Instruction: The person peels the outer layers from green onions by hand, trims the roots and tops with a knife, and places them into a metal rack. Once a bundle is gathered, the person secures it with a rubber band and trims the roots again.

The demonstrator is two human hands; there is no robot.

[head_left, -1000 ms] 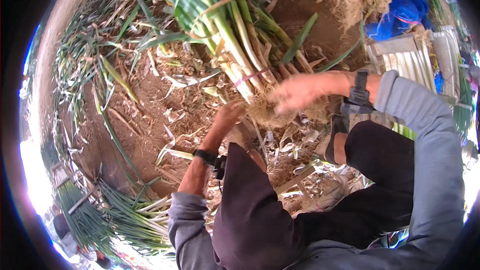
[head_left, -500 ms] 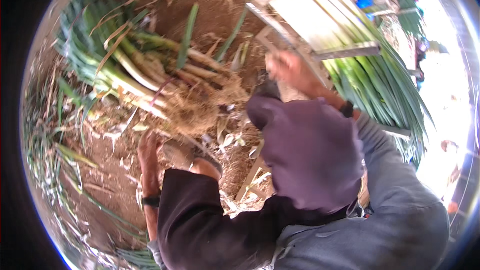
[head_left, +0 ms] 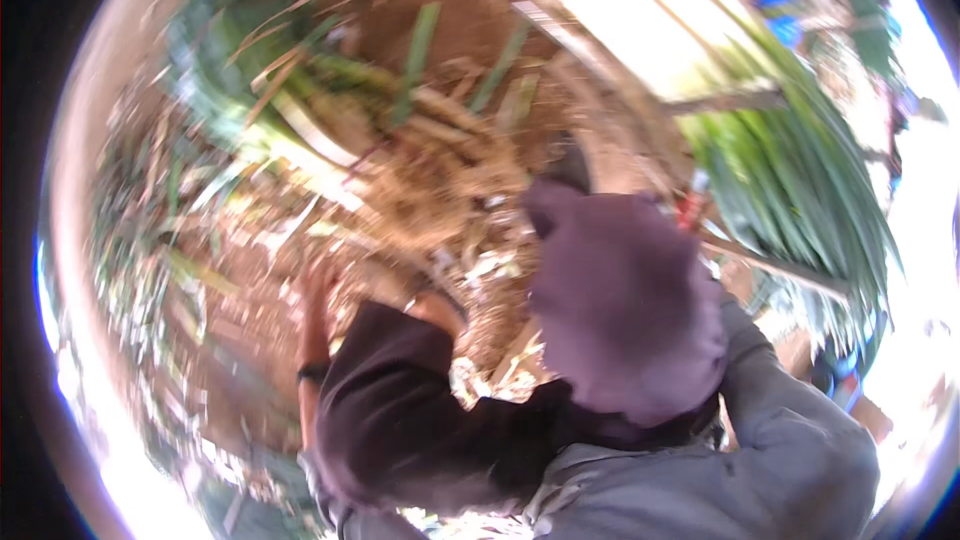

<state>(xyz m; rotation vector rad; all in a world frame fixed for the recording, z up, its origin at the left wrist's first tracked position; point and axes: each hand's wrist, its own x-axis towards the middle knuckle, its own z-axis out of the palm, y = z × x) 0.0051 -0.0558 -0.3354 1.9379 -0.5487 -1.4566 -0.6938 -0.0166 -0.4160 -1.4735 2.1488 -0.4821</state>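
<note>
My left hand (head_left: 315, 285) is low over the littered soil, left of my left foot. Its fingers look stretched out and hold nothing I can see, though motion blurs them. A pile of long green onions (head_left: 320, 135) with soil-covered, tangled roots (head_left: 425, 190) lies just beyond it. My right sleeve (head_left: 790, 380) runs up behind my raised right knee (head_left: 625, 300) in purplish trousers, which hides the right hand. Past that knee, a wooden frame (head_left: 725, 100) holds trimmed green onions with white stalks (head_left: 640, 25) and long green leaves (head_left: 795, 190).
Loose leaves and dry peelings (head_left: 170, 270) cover the ground at the left. A small red item (head_left: 688, 210) shows beside the right knee. Blue material (head_left: 780, 10) lies behind the frame. My dark shoe (head_left: 565, 162) stands near the frame's lower side.
The view has shifted and blurred, so the scene sits farther right. My right hand has drawn back from beside the frame to behind my knee. My left hand's fingers look more stretched.
</note>
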